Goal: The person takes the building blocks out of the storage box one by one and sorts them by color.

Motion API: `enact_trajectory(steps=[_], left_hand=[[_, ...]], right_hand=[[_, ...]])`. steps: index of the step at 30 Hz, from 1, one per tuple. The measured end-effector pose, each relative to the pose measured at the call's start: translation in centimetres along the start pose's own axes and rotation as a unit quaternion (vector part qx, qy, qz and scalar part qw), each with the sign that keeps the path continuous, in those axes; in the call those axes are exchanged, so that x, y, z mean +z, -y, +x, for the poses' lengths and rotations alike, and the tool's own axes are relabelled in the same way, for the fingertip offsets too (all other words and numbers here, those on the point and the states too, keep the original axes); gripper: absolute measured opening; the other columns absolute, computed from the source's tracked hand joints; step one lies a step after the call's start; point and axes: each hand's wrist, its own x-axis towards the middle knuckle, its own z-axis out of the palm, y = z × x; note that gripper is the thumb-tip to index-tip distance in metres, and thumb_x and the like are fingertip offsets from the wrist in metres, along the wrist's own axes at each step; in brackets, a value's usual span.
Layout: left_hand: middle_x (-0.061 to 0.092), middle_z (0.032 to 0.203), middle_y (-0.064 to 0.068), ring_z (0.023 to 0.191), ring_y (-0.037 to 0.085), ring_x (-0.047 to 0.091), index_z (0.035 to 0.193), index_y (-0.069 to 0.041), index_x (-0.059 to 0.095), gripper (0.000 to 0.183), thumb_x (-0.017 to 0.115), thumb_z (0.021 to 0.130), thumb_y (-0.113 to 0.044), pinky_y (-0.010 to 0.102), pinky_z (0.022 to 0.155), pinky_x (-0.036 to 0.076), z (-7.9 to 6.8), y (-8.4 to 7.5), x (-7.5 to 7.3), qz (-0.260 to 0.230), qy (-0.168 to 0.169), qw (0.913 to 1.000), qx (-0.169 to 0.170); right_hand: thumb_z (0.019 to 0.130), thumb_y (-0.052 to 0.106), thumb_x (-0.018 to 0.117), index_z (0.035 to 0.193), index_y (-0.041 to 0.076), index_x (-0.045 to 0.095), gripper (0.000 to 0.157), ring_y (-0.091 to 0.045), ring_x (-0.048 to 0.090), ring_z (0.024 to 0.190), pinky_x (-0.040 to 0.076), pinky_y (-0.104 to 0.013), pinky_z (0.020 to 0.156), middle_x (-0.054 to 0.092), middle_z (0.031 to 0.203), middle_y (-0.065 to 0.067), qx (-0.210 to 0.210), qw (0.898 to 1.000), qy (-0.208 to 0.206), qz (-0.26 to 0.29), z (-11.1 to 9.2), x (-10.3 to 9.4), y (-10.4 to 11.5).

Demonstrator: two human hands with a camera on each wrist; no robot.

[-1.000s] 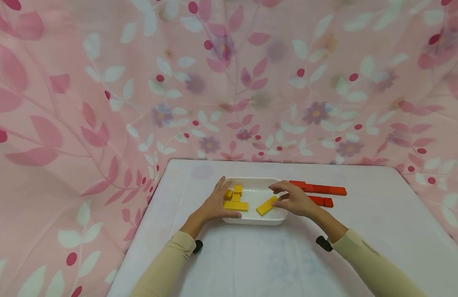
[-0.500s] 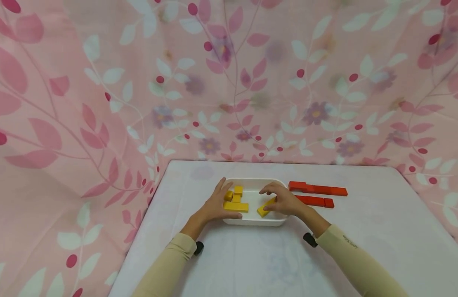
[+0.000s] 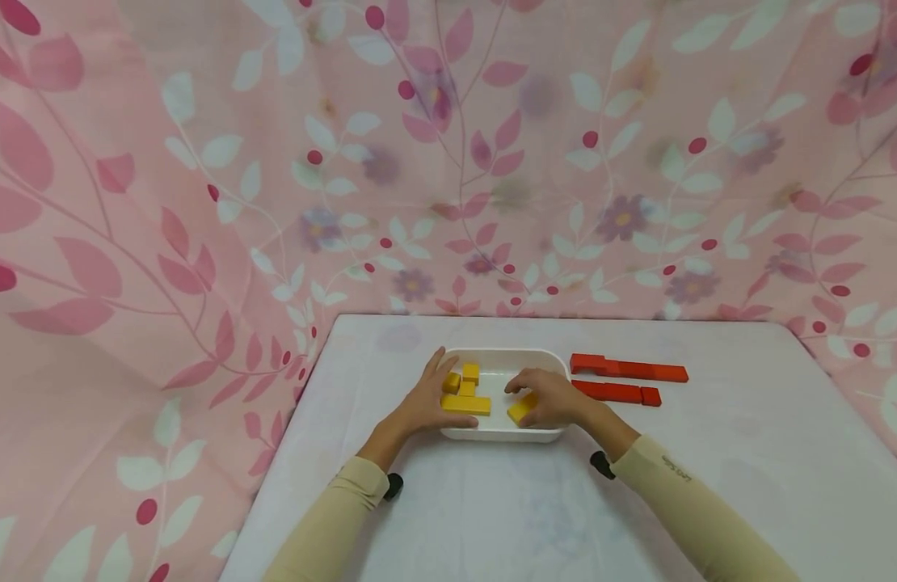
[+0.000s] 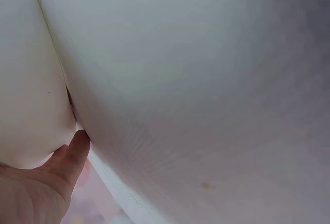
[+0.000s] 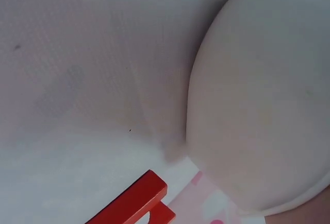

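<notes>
A white tray [image 3: 503,435] stands on the cloth-covered table. At its left end my left hand [image 3: 423,404] rests with spread fingers, the thumb along the front side; a finger [image 4: 77,154] touches by the tray wall [image 4: 31,90] in the left wrist view. Several yellow blocks lie beside this hand, including a long block [image 3: 466,406] and a small cube [image 3: 470,373]. Inside the right half, my right hand [image 3: 553,400] pinches another long yellow block [image 3: 520,410], whose right part it hides. The right wrist view shows the tray's outer wall [image 5: 263,100] but not the fingers.
Red blocks lie in two rows to the right of the tray, a far row [image 3: 645,370] and a near row [image 3: 616,393]. A pink floral curtain [image 3: 448,162] hangs behind the table [image 3: 492,517].
My right hand has moved left and down over the long yellow block and taken hold of it, uncovering the red rows. The left hand stays at the tray's left end.
</notes>
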Motion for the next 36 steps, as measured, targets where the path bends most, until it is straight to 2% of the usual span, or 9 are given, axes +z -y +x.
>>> enact_trajectory(steps=[5, 10, 15, 19, 23, 29, 36], left_hand=[[-0.001, 0.168, 0.003, 0.151, 0.035, 0.022, 0.158, -0.03, 0.02, 0.116, 0.085, 0.067, -0.057, 0.062, 0.114, 0.033, -0.04, 0.05, 0.06, -0.001, -0.001, 1.0, -0.003], [0.0, 0.168, 0.005, 0.15, 0.036, 0.023, 0.158, -0.027, 0.02, 0.119, 0.082, 0.064, -0.066, 0.061, 0.113, 0.033, -0.07, 0.13, 0.14, 0.001, -0.003, 1.0, 0.0], [-0.001, 0.168, 0.004, 0.15, 0.035, 0.023, 0.158, -0.028, 0.02, 0.118, 0.083, 0.065, -0.062, 0.061, 0.113, 0.034, -0.06, 0.1, 0.26, 0.003, -0.004, 1.0, -0.005], [-0.001, 0.168, 0.002, 0.15, 0.035, 0.023, 0.158, -0.029, 0.02, 0.115, 0.084, 0.067, -0.056, 0.062, 0.113, 0.034, -0.14, -0.03, 0.17, 0.005, -0.005, 0.9999, -0.007], [-0.002, 0.168, 0.002, 0.151, 0.035, 0.022, 0.158, -0.029, 0.02, 0.116, 0.083, 0.066, -0.061, 0.062, 0.113, 0.034, -0.24, -0.13, 0.03, 0.009, 0.0, 0.9999, -0.008], [-0.003, 0.168, 0.003, 0.15, 0.034, 0.022, 0.159, -0.027, 0.019, 0.12, 0.082, 0.064, -0.066, 0.06, 0.114, 0.033, -0.18, 0.05, -0.05, 0.008, 0.006, 0.9999, 0.002], [-0.004, 0.168, 0.001, 0.15, 0.032, 0.023, 0.159, -0.028, 0.019, 0.121, 0.08, 0.063, -0.07, 0.059, 0.115, 0.034, 0.0, 0.45, -0.04, 0.014, 0.005, 0.9999, -0.002]], right_hand=[[0.071, 0.025, 0.088, 0.115, 0.028, 0.07, 0.048, -0.011, 0.056, 0.104, 0.038, -0.046, 0.106, 0.066, 0.109, 0.015, 0.004, 0.997, 0.009, -0.072, 0.28, 0.47, -0.06], [0.071, 0.02, 0.086, 0.106, 0.027, 0.075, 0.037, -0.014, 0.058, 0.101, 0.038, -0.05, 0.106, 0.068, 0.103, 0.013, 0.006, 0.995, 0.008, -0.1, 0.34, 0.73, -0.09], [0.074, 0.026, 0.085, 0.105, 0.03, 0.076, 0.033, -0.012, 0.059, 0.1, 0.041, -0.047, 0.102, 0.069, 0.102, 0.014, -0.003, 0.993, -0.007, -0.115, 0.25, 0.88, -0.11], [0.078, 0.03, 0.083, 0.114, 0.03, 0.074, 0.037, -0.009, 0.059, 0.097, 0.047, -0.042, 0.102, 0.068, 0.105, 0.012, -0.018, 0.995, -0.022, -0.092, 0.04, 0.77, 0.07], [0.083, 0.027, 0.078, 0.12, 0.028, 0.071, 0.038, -0.009, 0.058, 0.096, 0.053, -0.04, 0.101, 0.066, 0.109, 0.009, -0.028, 0.998, -0.022, -0.058, -0.24, 0.53, 0.33], [0.088, 0.026, 0.074, 0.125, 0.025, 0.069, 0.038, -0.01, 0.058, 0.097, 0.053, -0.039, 0.099, 0.065, 0.111, 0.007, -0.027, 0.999, -0.023, -0.041, -0.59, 0.4, 0.46], [0.088, 0.027, 0.074, 0.125, 0.021, 0.068, 0.038, -0.011, 0.058, 0.097, 0.055, -0.036, 0.097, 0.066, 0.111, 0.006, -0.043, 0.998, -0.056, 0.004, -0.37, 0.39, -0.18]])
